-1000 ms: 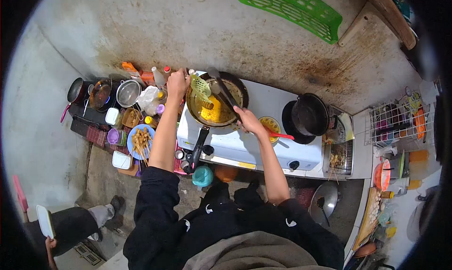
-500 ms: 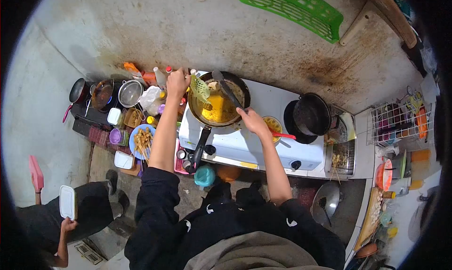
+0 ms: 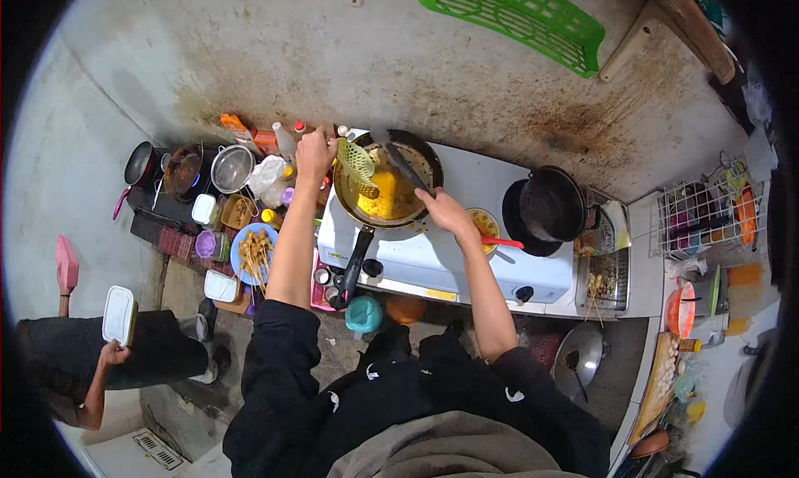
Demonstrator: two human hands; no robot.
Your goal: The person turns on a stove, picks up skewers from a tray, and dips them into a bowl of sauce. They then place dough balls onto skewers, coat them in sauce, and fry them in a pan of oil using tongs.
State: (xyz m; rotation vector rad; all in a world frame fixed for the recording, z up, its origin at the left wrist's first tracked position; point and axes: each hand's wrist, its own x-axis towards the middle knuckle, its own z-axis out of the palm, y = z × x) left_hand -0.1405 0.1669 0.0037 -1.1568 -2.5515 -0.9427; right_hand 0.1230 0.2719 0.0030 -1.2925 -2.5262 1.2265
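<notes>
A folded yellow omelette [image 3: 381,201] lies in the dark frying pan [image 3: 431,163] on the white gas stove [image 3: 466,178]. My left hand [image 3: 315,153], its fingers wrapped round the handle, holds a pale green slotted turner [image 3: 356,160] over the pan's left side, its lower end at the omelette. From the right, my right hand [image 3: 444,210] grips a black spatula [image 3: 404,165] that slants across the pan; its far end is near the back rim. The pan's handle [image 3: 358,257] points toward me, untouched by either hand.
A bowl [image 3: 483,222] with a red spoon sits right of the pan, and a black pot [image 3: 551,203] stands on the other burner. At left are a blue plate of skewers [image 3: 252,251] and lidded boxes. A person [image 3: 125,345] at far left holds a white-lidded container [image 3: 119,316].
The omelette looks more compact between the two tools, which have shifted only slightly. At far left, the other person has moved a little forward and up in the view, container in hand.
</notes>
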